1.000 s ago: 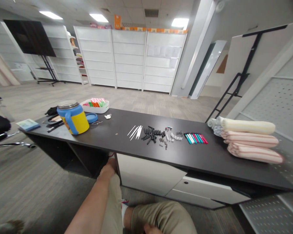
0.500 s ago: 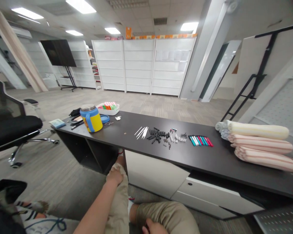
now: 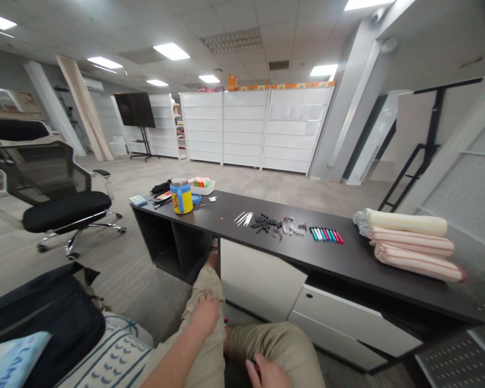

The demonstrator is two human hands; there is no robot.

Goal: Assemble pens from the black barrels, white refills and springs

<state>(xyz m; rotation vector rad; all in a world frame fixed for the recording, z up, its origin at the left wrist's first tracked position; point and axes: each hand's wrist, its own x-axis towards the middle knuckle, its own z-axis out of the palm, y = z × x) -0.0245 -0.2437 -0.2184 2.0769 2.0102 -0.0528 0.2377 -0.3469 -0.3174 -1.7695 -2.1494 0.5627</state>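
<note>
I sit facing a dark desk (image 3: pixel 347 264). My left hand (image 3: pixel 205 315) lies flat on my left trouser leg near the knee, fingers apart, holding nothing. At the bottom edge my right hand (image 3: pixel 269 373) rests on my right thigh with fingers curled; a small dark thing shows by the thumb, too small to name. On the desk, well out of reach of both hands, lie white sticks (image 3: pixel 244 218), black pen parts (image 3: pixel 262 222), small silver pieces (image 3: pixel 291 227) and coloured pen barrels (image 3: pixel 325 235) in a row.
Rolled towels (image 3: pixel 408 242) are stacked at the desk's right end. A blue and yellow mug (image 3: pixel 181 196) and a white tray (image 3: pixel 202 186) stand at its left end. An office chair (image 3: pixel 60 202) is on the left. A black bag (image 3: pixel 44 318) lies beside me.
The view has pulled back from the desk, so it looks smaller and farther. My left hand has slid back along the leg toward me. More of my right hand shows.
</note>
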